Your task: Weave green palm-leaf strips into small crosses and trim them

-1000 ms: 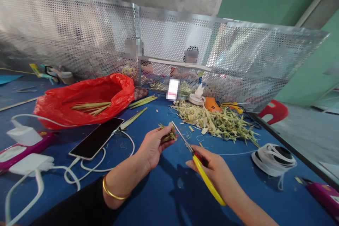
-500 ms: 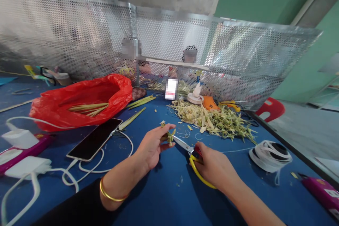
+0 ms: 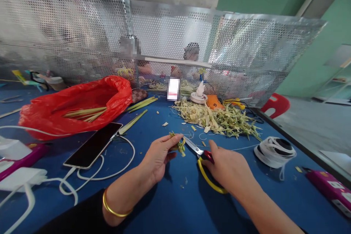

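Between the thumb and fingers of my left hand (image 3: 157, 157) is a small bundle of folded green leaf strips (image 3: 180, 147), partly covered by the thumb. My right hand (image 3: 233, 172) is wrapped round a pair of scissors (image 3: 195, 148) with red and yellow handles. Their silver blades point at the bundle, the tips close beside my left thumb; whether they touch it I cannot tell. Beyond both hands lies a heap of pale and green leaf scraps (image 3: 216, 117). Thin white thread bits and small trimmings lie in front of it.
A red plastic bag (image 3: 74, 124) holding long leaf strips stands left, near a phone (image 3: 94, 144) with a white charging cable. More strips (image 3: 134, 121) lie beside it. A white cord coil (image 3: 270, 153) sits right. A perforated metal screen (image 3: 170, 36) closes the table's back; people sit behind it.
The leaf bundle has turned in my left hand and sits slightly lower. My right index finger now stretches along the scissors. A pale scrap now lies beyond the left hand. The view has shifted slightly.
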Motion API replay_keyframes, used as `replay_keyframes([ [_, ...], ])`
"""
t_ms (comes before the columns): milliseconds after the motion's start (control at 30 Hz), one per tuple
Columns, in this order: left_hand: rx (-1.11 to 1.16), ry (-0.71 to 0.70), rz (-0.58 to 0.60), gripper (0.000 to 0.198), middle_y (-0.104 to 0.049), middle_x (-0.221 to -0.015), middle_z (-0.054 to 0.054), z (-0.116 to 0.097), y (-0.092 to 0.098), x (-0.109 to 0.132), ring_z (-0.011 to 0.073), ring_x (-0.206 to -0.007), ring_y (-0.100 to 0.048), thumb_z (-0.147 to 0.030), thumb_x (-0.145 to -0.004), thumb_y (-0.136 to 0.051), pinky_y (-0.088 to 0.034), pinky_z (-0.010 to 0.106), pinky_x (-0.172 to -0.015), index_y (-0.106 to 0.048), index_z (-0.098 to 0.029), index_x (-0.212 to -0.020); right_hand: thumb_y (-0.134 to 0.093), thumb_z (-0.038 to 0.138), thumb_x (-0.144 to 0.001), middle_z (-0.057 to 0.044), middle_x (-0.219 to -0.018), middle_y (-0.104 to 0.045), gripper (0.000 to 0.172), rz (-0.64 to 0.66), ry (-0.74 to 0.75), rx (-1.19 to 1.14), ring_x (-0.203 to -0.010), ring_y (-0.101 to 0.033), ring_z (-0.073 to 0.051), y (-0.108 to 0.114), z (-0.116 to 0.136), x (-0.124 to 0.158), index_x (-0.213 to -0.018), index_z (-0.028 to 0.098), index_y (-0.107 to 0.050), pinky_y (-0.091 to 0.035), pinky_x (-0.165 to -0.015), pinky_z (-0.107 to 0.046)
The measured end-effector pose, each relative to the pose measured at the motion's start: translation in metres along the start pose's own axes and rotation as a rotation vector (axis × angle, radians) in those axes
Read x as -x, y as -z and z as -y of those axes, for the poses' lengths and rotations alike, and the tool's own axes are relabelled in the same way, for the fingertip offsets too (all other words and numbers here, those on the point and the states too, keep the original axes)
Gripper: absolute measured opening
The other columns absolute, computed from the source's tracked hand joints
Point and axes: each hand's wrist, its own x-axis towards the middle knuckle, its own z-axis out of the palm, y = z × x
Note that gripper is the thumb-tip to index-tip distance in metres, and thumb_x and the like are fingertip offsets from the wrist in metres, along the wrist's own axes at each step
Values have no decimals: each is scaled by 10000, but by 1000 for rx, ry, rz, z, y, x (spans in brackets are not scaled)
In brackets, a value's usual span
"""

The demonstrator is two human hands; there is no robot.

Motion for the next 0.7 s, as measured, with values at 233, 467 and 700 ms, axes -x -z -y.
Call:
replay_keyframes([
  [233, -18, -44, 51, 192, -635, -671, -6, 14, -6, 7, 78, -599, -552, -295, -638, -771, -426, 180, -570, -669, -146, -704, -642, 383, -748, -15, -847, -657, 255, -3, 80, -1041, -731, -617, -151, -5, 20, 1, -921, 203, -588, -467, -628, -235],
  [467, -40, 74, 126, 257, -689, -762, 45, 14, -7, 11, 132, -695, -630, -394, -723, -692, -490, 233, -667, -680, -143, -781, -618, 315, -730, 46, -611, -487, 161, -16, 4, -1291, -570, -462, -103, -10, 22, -6, -715, 173, -544, -369, -545, -222],
  [700, -270, 9, 226, 299, -714, -772, 62, 8, -9, 16, 124, -671, -630, -384, -687, -730, -462, 212, -640, -711, -129, -841, -645, 329, -711, 51, -584, -488, 176, 98, -53, -1371, -525, -414, -87, 5, 10, -7, -746, 169, -580, -313, -510, -220],
])
